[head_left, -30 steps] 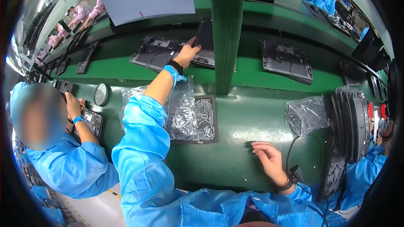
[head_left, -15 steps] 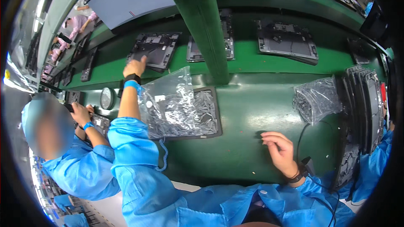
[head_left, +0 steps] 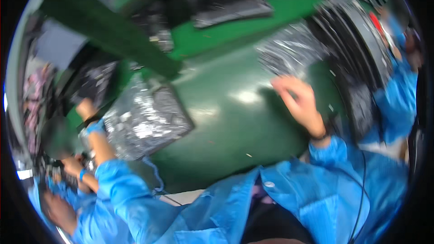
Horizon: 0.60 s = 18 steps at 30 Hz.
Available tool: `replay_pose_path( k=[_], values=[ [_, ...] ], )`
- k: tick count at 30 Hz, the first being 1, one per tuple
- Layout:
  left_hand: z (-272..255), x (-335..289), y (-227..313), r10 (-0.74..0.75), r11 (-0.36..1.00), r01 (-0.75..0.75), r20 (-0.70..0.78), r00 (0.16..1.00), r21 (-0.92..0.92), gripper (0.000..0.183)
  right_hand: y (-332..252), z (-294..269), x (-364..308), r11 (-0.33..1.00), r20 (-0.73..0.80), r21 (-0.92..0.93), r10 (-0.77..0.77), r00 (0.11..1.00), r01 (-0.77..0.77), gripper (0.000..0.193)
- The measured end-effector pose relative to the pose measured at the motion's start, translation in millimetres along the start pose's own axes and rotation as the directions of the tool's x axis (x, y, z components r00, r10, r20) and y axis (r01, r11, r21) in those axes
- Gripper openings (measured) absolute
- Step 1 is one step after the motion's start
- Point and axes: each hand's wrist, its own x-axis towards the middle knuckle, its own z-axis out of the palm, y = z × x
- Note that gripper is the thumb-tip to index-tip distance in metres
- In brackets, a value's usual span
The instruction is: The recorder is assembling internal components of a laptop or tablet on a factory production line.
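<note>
My right hand hovers over the green bench with nothing in it, thumb apart from the loosely stretched fingers. Just beyond its fingertips lies a clear plastic bag of dark parts. My left arm reaches far left, where my left hand is beside a dark flat device panel; blur hides its fingers and whether it touches the panel. Nearer me, a second clear plastic bag covers much of a dark tray of small parts. A blue coiled cord hangs by the tray.
Dark panels stand in a row at the right, with a person in a blue sleeve behind them. Another dark panel rests on the raised green shelf. A green post rises at left. A co-worker's hand is at lower left.
The view has swung to the right and blurred, so the bench appears tilted. My right hand has moved forward toward the bag of parts. My left hand remains stretched out by the panel.
</note>
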Motion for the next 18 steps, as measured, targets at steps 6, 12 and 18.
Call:
replay_pose_path(
  k=[6,12,18],
  values=[
    [33,-114,-137,-0.279,0.251,0.068,-0.005,0.960,-0.966,0.047,43,-25,37,0.961,-0.038,-0.269,0.050,0.998,-0.058,0.013],
    [-191,-291,35,-0.268,0.178,0.268,0.215,0.939,-0.947,0.057,45,-3,54,0.747,0.222,-0.565,-0.273,0.936,0.352,0.008],
    [-255,-359,178,-0.004,-0.369,0.243,0.263,0.965,-0.897,0.054,72,5,32,0.791,0.214,-0.526,-0.232,0.949,0.312,0.009]
  ],
)
